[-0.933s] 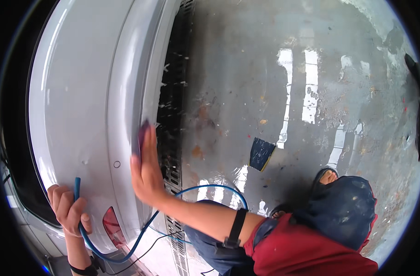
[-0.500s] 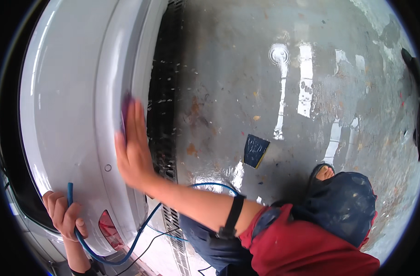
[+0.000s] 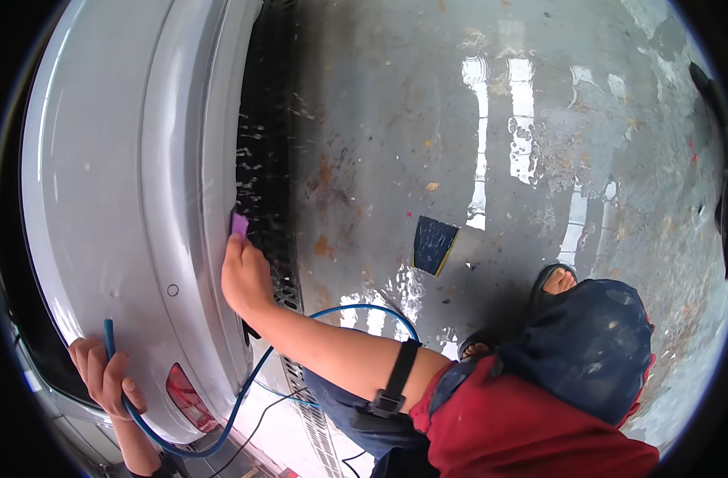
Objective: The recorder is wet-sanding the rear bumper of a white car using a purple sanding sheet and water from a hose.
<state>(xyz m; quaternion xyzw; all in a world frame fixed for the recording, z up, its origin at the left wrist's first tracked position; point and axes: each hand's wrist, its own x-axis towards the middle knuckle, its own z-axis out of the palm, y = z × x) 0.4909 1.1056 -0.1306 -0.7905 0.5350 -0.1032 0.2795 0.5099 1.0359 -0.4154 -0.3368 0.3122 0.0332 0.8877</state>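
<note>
Right hand (image 3: 246, 279) presses purple pad (image 3: 239, 225) on wet bumper (image 3: 117, 183); pad could slip. Left hand (image 3: 105, 378) grips blue hose (image 3: 244, 390); slack may snag.

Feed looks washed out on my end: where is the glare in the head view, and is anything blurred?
Head view: bright glare streaks on the wet floor; soft sheen on the silver car bumper; fisheye bends its edges; right hand with purple pad and left hand look sharp.

Between the hands the bumper (image 3: 117, 199) lies bare, the blue hose (image 3: 244, 390) looping below the right hand (image 3: 246, 279), black grille (image 3: 264, 159) just beyond its fingertips.
</note>
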